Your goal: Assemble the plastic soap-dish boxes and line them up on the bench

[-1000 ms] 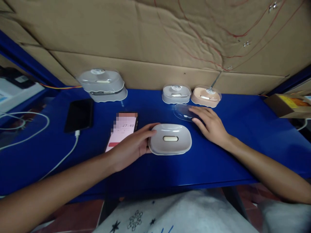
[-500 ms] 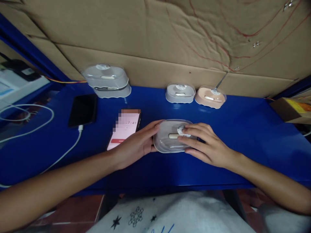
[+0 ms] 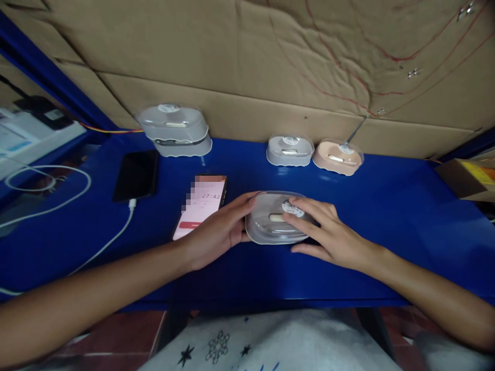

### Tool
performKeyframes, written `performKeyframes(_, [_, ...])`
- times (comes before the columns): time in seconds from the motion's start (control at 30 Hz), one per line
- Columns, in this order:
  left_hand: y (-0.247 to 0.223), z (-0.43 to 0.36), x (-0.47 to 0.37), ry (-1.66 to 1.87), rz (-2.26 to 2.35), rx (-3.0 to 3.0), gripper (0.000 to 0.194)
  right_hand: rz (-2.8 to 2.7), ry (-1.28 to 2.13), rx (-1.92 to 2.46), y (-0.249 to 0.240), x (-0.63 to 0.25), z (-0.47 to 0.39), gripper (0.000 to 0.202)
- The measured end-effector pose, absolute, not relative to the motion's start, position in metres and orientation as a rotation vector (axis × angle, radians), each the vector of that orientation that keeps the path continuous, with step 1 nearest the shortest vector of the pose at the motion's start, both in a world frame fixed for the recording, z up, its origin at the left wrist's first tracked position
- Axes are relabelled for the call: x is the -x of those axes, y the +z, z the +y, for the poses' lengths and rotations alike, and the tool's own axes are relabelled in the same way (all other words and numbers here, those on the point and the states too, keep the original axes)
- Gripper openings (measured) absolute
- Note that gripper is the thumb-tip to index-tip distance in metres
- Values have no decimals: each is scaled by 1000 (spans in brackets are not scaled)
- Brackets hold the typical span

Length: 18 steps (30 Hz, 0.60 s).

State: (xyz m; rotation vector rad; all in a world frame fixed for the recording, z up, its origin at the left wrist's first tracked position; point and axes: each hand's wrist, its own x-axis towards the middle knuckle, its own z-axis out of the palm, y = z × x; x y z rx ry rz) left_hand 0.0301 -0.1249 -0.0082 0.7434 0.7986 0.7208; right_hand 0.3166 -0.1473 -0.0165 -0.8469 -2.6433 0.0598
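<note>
A grey oval container (image 3: 266,231) with a clear domed lid, a cream bar on top and a white round sticker (image 3: 293,208) is in front of me above the blue table. My left hand (image 3: 218,232) grips its left end, thumb along the upper edge and fingers partly hidden beneath. Over its right side lies my right hand (image 3: 338,237), fingers spread. Two of those fingertips rest on the lid by the sticker and the bar; the thumb sticks out beside the lower right edge.
Behind my left wrist lies a lit phone (image 3: 203,206); a dark phone (image 3: 136,175) with a white cable (image 3: 116,242) is farther left. Along the cardboard wall stand two stacked grey containers (image 3: 174,123), another grey one (image 3: 290,150) and a peach one (image 3: 337,158). A cardboard box (image 3: 460,178) stands far right.
My right hand has shifted slightly on the lid, its thumb spreading away from the other fingers and more of the sticker showing. My left hand keeps its grip. The view has moved a little.
</note>
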Motion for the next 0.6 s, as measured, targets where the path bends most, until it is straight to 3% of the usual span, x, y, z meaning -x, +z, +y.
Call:
performKeyframes(0.37, [-6,-123,-28,729,805,-775,41,-2578,27,747,-22,-318,-142,79])
performKeyframes(0.6, [-9,-122,-27,698,913,-1009,48,-2650,120,793,-11,-324,-138,52])
